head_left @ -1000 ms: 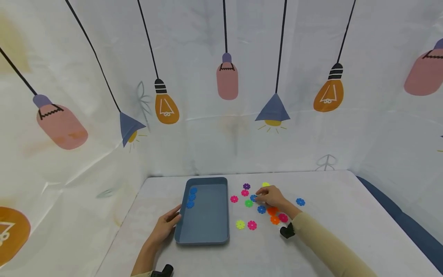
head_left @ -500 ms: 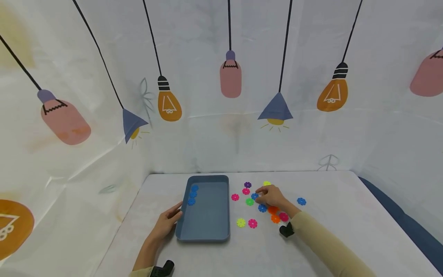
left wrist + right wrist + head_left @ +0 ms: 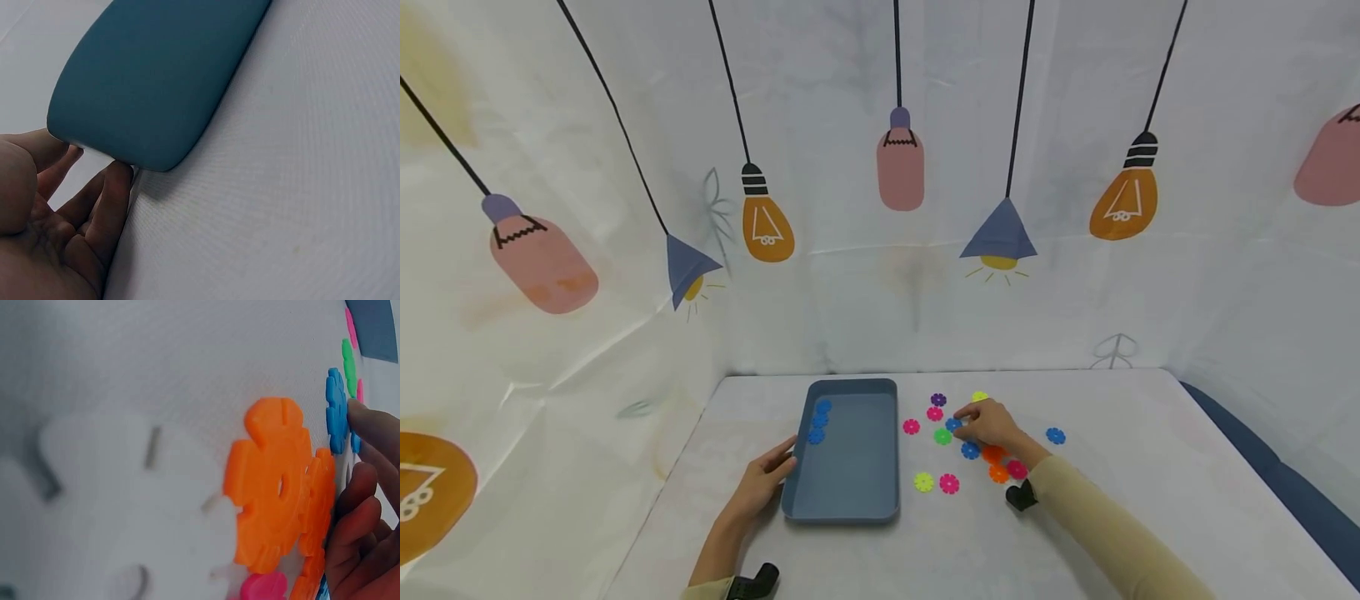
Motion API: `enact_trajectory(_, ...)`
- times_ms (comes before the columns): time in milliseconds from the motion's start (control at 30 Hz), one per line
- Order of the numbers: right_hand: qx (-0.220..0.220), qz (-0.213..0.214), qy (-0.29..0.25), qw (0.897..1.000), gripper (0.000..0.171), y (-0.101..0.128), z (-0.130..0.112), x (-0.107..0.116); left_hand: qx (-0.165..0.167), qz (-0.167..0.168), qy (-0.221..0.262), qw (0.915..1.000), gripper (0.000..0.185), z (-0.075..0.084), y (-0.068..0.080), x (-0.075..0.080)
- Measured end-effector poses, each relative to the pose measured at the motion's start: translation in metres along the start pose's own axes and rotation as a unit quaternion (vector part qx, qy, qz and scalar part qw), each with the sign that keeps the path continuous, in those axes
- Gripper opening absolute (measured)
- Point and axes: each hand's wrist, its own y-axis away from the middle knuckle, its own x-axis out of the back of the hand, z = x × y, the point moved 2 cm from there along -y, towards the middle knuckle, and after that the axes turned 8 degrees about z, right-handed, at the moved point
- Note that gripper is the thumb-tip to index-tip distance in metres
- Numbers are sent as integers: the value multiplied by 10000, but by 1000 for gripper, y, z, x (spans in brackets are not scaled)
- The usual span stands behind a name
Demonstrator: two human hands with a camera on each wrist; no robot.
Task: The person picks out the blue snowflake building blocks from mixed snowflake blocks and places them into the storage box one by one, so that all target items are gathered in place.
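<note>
A grey-blue rectangular tray [image 3: 853, 479] lies on the white table, with several blue flower-shaped discs [image 3: 816, 436] near its upper left side. My left hand [image 3: 762, 479] holds the tray's left edge; in the left wrist view its bent fingers [image 3: 115, 190] touch the tray's outer wall. Right of the tray, my right hand [image 3: 990, 423] pinches a blue flower disc [image 3: 953, 424] at the table surface, its fingertips partly hiding it. Close below that hand lie another blue disc [image 3: 971, 450] and overlapping orange discs [image 3: 275, 481].
Loose discs lie around the right hand: a green one [image 3: 942, 436], a purple one [image 3: 938, 400], several pink ones [image 3: 949, 484], yellow ones [image 3: 923, 482], and a blue one [image 3: 1056, 436] farther right. A white printed cloth wall [image 3: 850, 317] stands behind the table.
The head view has shifted slightly. My left hand stays at the tray's edge and my right hand stays at the blue disc; no disc has visibly moved.
</note>
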Motion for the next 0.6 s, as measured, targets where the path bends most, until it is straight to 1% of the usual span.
enact_trajectory(167,59,-16,50,10000,34,-1,1,1,-40,-33,-17,10000,52,1,0,-1)
enact_trajectory(200,116,-7,67,9999,34,-1,1,1,21,-25,15,10000,52,0,0,-1)
enact_trajectory(400,453,87,114,9989,32,-2,1,-1,71,-21,33,10000,51,1,-1,-1)
enact_trajectory(600,549,137,-74,9984,34,-2,-1,0,48,10,23,10000,50,2,0,-2)
